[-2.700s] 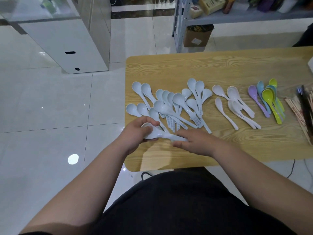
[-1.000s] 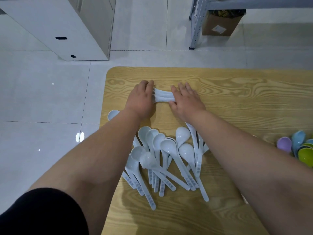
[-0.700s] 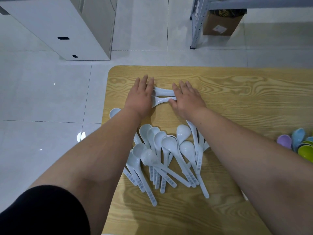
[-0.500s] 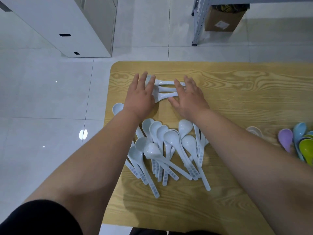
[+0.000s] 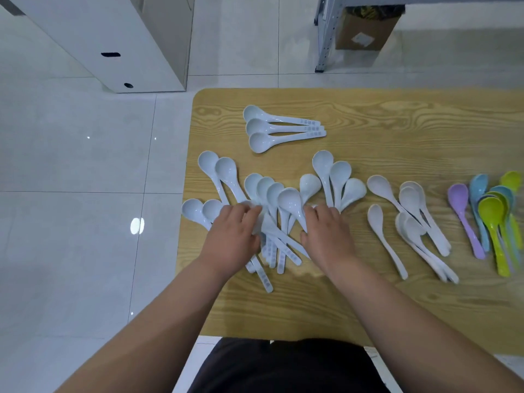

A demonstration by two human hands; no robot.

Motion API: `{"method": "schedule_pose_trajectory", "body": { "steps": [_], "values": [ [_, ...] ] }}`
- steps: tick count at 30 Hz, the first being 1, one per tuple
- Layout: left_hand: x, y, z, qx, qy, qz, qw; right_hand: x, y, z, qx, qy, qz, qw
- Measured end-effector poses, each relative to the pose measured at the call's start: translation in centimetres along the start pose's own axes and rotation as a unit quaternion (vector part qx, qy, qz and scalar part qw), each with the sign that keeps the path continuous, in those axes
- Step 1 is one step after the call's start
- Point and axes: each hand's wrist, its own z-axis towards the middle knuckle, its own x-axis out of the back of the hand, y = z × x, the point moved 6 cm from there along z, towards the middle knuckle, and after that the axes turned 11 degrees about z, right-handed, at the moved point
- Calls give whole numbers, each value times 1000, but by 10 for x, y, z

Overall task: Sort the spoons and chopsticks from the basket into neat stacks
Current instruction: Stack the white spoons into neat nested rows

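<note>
A loose pile of pale blue spoons lies on the left part of the wooden table. My left hand lies on the pile with its fingers curled over one spoon's bowl. My right hand is beside it, thumb and fingers bent onto a spoon handle. Three pale blue spoons lie lined up side by side at the far edge, handles pointing right. White spoons lie to the right of my hands. No basket or chopsticks show in the head view.
Coloured spoons, purple, blue and green, lie bunched at the table's right edge. Beyond the table stand a white cabinet, a metal shelf leg and a cardboard box on the tiled floor.
Both hands have left the three lined-up spoons at the far edge and drawn back to the loose pile near me. The camera has tilted back, so more of the table shows.
</note>
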Motion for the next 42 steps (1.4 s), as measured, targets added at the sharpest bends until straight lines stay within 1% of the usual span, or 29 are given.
{"method": "schedule_pose_trajectory", "body": {
  "steps": [2,4,6,8,12,14,16,18,21,22,24,25,26,28,29,30,31,32,33,35,36,37,38,40,42],
  "values": [
    [-2,5,3,16,-90,-5,996,0,-4,3,-19,-27,-11,999],
    [-9,5,10,35,-162,24,986,0,-7,4,-46,-46,-11,998],
    [-12,6,17,43,-196,43,979,1,-7,3,-74,-53,-10,996],
    [-10,6,21,45,-199,40,978,0,-6,2,-89,-59,5,994],
    [-6,7,10,9,-178,23,984,1,-9,-13,-94,-74,64,991],
    [-6,6,-3,-21,-162,8,986,6,-14,-27,-89,-93,158,979],
    [-4,4,-18,-46,-142,-36,988,17,-23,-42,-80,-105,259,957],
    [4,0,-33,-68,-95,-87,989,30,-35,-57,-65,-121,316,939],
    [25,-4,-52,-92,-5,-144,985,35,-53,-76,-48,-192,329,923],
    [34,-6,-57,-94,26,-164,982,34,-60,-82,-47,-216,343,913],
    [51,-10,-63,-79,72,-197,974,32,-73,-91,-48,-244,396,884],
    [56,-13,-65,-64,85,-213,971,32,-79,-94,-50,-244,424,871],
    [61,-16,-67,-42,85,-231,968,34,-85,-97,-50,-237,440,865],
    [68,-21,-73,29,61,-276,959,40,-95,-101,-38,-211,446,869],
    [72,-24,-77,74,40,-312,946,43,-99,-104,-28,-197,444,874],
    [73,-26,-82,117,7,-364,924,47,-104,-106,-19,-182,446,876],
    [72,-27,-86,147,-34,-429,890,51,-108,-109,-13,-168,446,879],
    [71,-25,-90,157,-79,-504,846,53,-112,-112,-8,-156,447,881],
    [70,-23,-95,149,-114,-576,796,55,-116,-115,-4,-147,447,882],
    [69,-20,-104,125,-155,-686,700,58,-126,-121,11,-139,448,883],
    [70,-20,-108,124,-164,-725,658,59,-130,-123,17,-143,446,884],
    [73,-20,-110,128,-165,-746,633,59,-133,-126,18,-150,444,883],
    [77,-21,-113,134,-157,-751,628,58,-137,-129,18,-158,440,884],
    [84,-24,-117,155,-128,-734,649,56,-148,-136,23,-175,424,888],
    [87,-26,-120,183,-107,-719,662,51,-158,-141,32,-197,405,892]
  ]
}}
